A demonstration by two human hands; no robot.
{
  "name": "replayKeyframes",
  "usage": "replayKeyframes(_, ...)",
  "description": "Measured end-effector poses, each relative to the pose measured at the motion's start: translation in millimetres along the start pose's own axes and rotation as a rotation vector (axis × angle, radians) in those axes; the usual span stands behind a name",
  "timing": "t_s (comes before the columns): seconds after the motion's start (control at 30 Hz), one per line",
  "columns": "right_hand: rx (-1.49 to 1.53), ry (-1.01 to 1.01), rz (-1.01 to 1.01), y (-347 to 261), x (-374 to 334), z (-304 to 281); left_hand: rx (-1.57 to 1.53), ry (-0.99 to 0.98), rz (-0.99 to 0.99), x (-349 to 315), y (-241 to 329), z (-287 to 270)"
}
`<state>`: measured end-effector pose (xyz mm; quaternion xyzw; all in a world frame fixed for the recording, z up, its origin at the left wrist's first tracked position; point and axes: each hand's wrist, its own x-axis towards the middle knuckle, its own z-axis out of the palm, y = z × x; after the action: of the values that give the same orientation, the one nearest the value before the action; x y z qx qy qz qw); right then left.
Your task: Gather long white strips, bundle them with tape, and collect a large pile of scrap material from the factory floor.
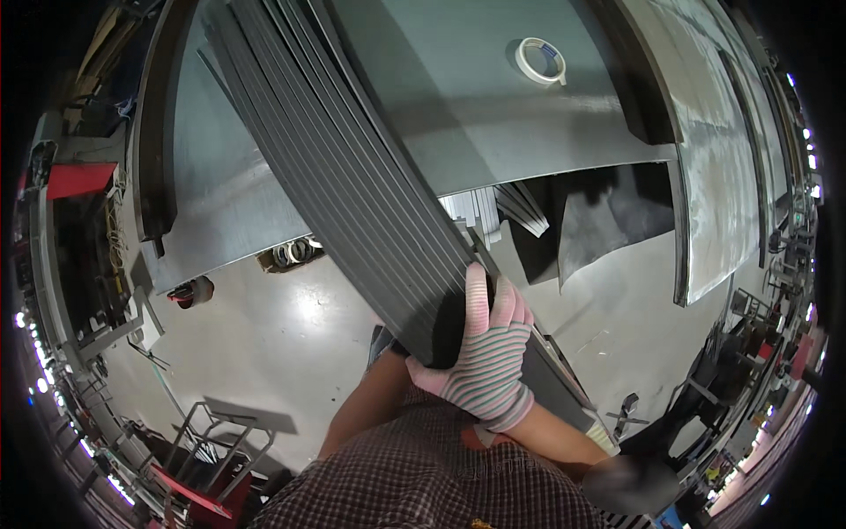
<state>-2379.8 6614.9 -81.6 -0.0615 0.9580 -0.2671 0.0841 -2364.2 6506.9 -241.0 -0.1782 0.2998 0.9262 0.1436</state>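
Observation:
A bundle of long, flat dark grey strips [344, 176] runs from the far left of the grey sheet-topped table [529, 123] down to my body, overhanging the table's near edge. My right hand [489, 353], in a white glove with green stripes and pink fingertips, grips the near end of the bundle at its right corner, fingers over the top edge. My left forearm [359, 410] reaches under the bundle's near end. The left hand is almost wholly hidden there, so its fingers cannot be read. Another long grey piece [560, 383] slants down past my right wrist.
A roll of white tape [540, 62] lies on the table. Beneath it are light strips [520, 207], a bent dark sheet [612, 225] and a box of round parts [295, 253]. A pale panel [718, 167] stands at right, a metal-framed cart [220, 450] at lower left.

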Motion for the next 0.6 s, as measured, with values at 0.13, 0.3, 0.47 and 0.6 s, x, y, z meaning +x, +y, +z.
replayKeyframes(0.13, -0.136, 0.099, 0.040, 18.9, -4.9, 48.3, 0.096, -0.054, -0.028, 8.2, -14.8, 21.9)
replayKeyframes(0.3, -0.063, -0.006, 0.017, 26.7, -4.1, 42.1, 0.086, -0.083, -0.089, 21.0, -24.7, -6.5)
replayKeyframes(0.47, 0.691, -0.261, 0.173, 89.4, 4.4, 23.9, 0.314, -0.117, -0.180, 25.4, -72.9, -100.6)
replayKeyframes(0.6, 0.745, -0.483, 0.243, 142.5, -22.1, 14.2, -0.020, -0.045, -0.265, -17.4, -47.3, -106.5)
